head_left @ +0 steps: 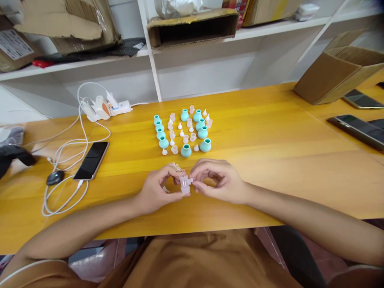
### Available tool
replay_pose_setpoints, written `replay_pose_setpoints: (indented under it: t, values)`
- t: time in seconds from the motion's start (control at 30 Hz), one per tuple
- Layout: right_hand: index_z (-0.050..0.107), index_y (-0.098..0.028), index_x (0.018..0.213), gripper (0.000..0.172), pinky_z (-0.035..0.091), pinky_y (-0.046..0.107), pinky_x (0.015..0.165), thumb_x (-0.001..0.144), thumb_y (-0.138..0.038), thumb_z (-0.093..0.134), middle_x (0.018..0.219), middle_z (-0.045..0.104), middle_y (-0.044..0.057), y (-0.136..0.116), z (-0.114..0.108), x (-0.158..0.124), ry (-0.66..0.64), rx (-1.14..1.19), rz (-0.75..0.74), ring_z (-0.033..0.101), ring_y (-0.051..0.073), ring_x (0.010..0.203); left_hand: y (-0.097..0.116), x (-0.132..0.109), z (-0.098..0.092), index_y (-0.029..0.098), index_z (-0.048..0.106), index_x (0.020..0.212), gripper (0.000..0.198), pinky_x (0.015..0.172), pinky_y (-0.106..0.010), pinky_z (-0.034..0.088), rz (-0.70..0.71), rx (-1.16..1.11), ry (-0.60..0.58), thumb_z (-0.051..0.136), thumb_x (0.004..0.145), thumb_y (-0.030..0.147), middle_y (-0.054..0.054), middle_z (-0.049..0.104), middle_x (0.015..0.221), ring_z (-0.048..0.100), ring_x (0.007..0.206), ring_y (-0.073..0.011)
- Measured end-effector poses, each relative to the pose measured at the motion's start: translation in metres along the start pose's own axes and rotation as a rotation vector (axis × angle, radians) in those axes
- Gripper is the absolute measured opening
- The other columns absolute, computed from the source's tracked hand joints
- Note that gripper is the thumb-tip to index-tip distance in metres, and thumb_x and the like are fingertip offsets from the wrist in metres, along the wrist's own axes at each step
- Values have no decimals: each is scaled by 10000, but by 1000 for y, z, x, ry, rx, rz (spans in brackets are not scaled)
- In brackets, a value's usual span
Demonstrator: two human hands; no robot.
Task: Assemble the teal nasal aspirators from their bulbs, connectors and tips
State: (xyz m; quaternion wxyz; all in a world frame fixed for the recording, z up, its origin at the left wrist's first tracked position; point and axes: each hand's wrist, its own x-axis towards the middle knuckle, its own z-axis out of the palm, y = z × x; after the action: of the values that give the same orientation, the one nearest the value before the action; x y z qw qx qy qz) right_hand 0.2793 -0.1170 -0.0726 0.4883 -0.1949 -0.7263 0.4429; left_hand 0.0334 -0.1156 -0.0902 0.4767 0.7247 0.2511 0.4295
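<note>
Between the thumb and fingers of my left hand (154,188) is a small translucent plastic cup (184,185), held near the table's front edge. My right hand (220,180) pinches a tiny clear plastic piece (191,181) against the cup's side; whether the two are joined I cannot tell. Several small clear rings (177,166) lie just beyond my left fingertips. Farther back stand several turquoise round pots (186,151) with open necks. Among them are pale translucent cups (174,149) and little white funnel-shaped pieces (196,148).
On the left lie a phone (91,161), looped white cable (60,160) and a black mouse-like object (55,177); a power strip (111,108) sits behind. To the right are a cardboard box (333,72) and more phones (357,130). A white shelf (192,44) borders the back.
</note>
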Motion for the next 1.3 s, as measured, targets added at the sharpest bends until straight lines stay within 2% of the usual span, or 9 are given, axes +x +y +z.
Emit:
replay_pose_setpoints:
  t: [0.2,0.47,0.53,0.73,0.9,1.07,1.13,1.2,1.3]
  values:
    - [762,-158,1082,119,619,241,676,970,-121,747,949,757,70,1,-2,0,-23,-108,-60,713,110,710,-5,-2,-3,223,696,1212,449,849,-294,569,23,33,-14,926,830,177,-39,716,1013,668,911,-150]
    - [795,-195,1152,170,605,222,578,995,-145,753,967,777,59,-2,-1,-4,3,-199,-75,693,91,604,-5,-2,-2,230,679,1213,442,838,-324,583,50,74,9,923,845,240,-50,713,1011,660,902,-166]
    - [799,-210,1188,198,620,227,593,1009,-149,740,1007,790,66,-2,0,-6,24,-237,-96,706,95,627,-4,-3,-3,238,679,1209,445,828,-325,582,54,112,24,927,841,242,-52,712,1014,656,903,-171]
    - [792,-226,1303,308,685,262,739,1014,-141,733,1157,800,100,-2,1,-9,11,-302,-174,780,147,852,-1,-4,-6,252,686,1185,464,805,-302,565,91,205,45,957,808,247,-49,700,1045,657,919,-171]
    - [736,-237,1421,398,667,249,673,1030,-171,706,1131,802,98,-4,-1,-8,9,-318,-146,761,133,759,1,-2,-5,240,699,1182,425,785,-308,568,98,233,108,934,841,335,-50,702,1016,662,905,-180]
    - [753,-231,1366,356,679,261,712,1022,-154,700,1116,804,100,-5,-2,-9,-7,-298,-145,773,144,799,0,0,-7,235,692,1186,433,798,-330,577,114,260,120,930,847,361,-60,714,1021,677,909,-190]
    - [746,-215,1323,305,672,244,662,1022,-174,711,1043,796,86,-3,1,-10,16,-206,-57,760,131,748,1,1,-8,235,683,1190,436,809,-331,572,136,290,114,929,851,357,-60,718,1033,680,922,-190]
    - [708,-195,1288,269,665,228,608,1025,-245,735,946,770,56,-1,5,-10,30,-4,136,746,125,715,3,4,-10,238,678,1181,431,835,-339,561,183,375,93,930,853,358,-57,733,1036,683,950,-197]
    - [650,-184,1264,365,681,245,616,986,-365,802,961,742,43,3,12,-8,-26,348,414,750,140,801,6,7,-12,243,670,1164,396,884,-369,540,301,571,43,912,878,370,-46,759,1024,690,956,-206]
